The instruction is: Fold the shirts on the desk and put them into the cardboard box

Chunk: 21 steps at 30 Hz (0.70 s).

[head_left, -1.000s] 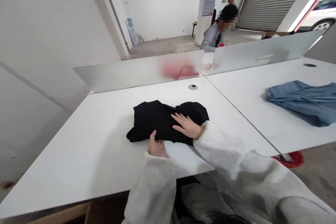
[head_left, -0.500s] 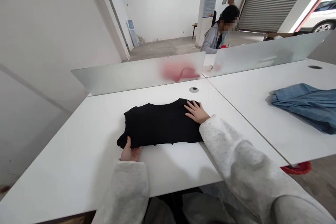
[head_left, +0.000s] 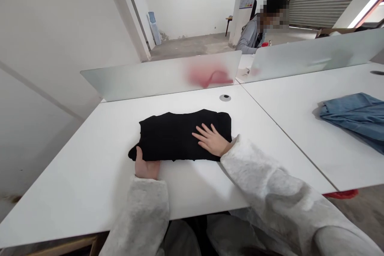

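Note:
A folded black garment (head_left: pixel 174 134) lies flat on the white table (head_left: pixel 90 168) in front of me. My right hand (head_left: pixel 211 141) rests palm down on its right part, fingers stretched out and spread. My left hand (head_left: pixel 145 167) is at the garment's near left corner; its thumb lies on top of the cloth and the other fingers are hidden under the edge, pinching that corner. Both arms wear light grey fleece sleeves.
A frosted divider panel (head_left: pixel 150 78) stands along the table's far edge, with a red blur behind it. A blue denim garment (head_left: pixel 357 114) lies on the adjoining table at right. A cable grommet (head_left: pixel 225 97) sits behind the black garment. Another person (head_left: pixel 258 28) sits beyond the dividers.
The black garment went from bunched to spread flat. My left hand slid to its near left corner. My right hand swept out to the right edge, then back toward the middle.

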Available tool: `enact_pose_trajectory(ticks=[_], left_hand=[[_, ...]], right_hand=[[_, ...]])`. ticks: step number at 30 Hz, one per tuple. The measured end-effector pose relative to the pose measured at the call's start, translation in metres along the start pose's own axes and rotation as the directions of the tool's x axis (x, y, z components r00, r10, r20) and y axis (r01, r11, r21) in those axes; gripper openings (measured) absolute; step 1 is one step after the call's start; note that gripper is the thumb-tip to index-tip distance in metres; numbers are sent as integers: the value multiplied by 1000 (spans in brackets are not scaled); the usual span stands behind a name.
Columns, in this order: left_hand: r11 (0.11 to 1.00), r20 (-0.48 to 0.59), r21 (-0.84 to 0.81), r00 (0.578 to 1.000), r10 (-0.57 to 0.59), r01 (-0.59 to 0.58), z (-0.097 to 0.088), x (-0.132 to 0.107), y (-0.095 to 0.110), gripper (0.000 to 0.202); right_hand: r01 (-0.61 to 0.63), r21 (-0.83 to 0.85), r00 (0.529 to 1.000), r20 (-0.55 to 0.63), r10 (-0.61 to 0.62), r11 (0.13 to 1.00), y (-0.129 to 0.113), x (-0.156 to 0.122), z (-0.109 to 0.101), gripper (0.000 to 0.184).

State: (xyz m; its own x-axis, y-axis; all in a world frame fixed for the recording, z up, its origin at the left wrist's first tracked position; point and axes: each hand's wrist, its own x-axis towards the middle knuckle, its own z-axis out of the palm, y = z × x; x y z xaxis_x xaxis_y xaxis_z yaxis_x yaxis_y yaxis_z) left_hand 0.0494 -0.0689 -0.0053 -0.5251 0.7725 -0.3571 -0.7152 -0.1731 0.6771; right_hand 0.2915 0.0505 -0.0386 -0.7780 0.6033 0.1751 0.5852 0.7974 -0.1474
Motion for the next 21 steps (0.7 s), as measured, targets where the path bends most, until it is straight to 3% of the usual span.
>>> enact_pose_trajectory(ticks=[4,5,7,8,10,12,13,14,16,18,21], left_hand=[[958,228,190,959,169,-214,34,-4,-5,49],[917,294,279,934,201,-285,43,-6,-9,50],[751,474,477,854,217,-456,57,-11,-18,53],[619,599,544,779,186,-566,63,-14,-24,53],[304,846,504,533,18,-809,72,-20,-37,51],[31,939,294,282,-196,-955,76,-24,-53,49],[-72,937,191,204,-284,-979,77,-25,-61,48],[-156,923,110,159,-351,-982,78,-26,-69,48],[-275,898,2,123,-423,-961,79,-26,-84,51],[-345,892,-45,117,-436,-938,80,-26,-93,52],[-412,908,14,185,-377,-911,86,-25,-97,50]], right_hand=[[-67,345,996,74,44,936,-4,2,11,48],[-116,512,993,53,103,851,1,4,9,45],[-198,816,955,37,294,543,17,5,2,42],[-214,913,916,64,395,348,25,3,-4,42],[-192,981,836,158,525,10,41,-6,-15,48],[-164,973,803,229,550,-165,54,-19,-25,57],[-161,954,790,277,546,-251,58,-26,-29,61],[-166,930,778,328,536,-327,60,-33,-32,66],[-182,878,757,413,507,-443,61,-43,-37,69],[-197,836,748,466,472,-513,60,-47,-41,53],[-219,851,750,460,476,-477,60,-45,-47,28]])
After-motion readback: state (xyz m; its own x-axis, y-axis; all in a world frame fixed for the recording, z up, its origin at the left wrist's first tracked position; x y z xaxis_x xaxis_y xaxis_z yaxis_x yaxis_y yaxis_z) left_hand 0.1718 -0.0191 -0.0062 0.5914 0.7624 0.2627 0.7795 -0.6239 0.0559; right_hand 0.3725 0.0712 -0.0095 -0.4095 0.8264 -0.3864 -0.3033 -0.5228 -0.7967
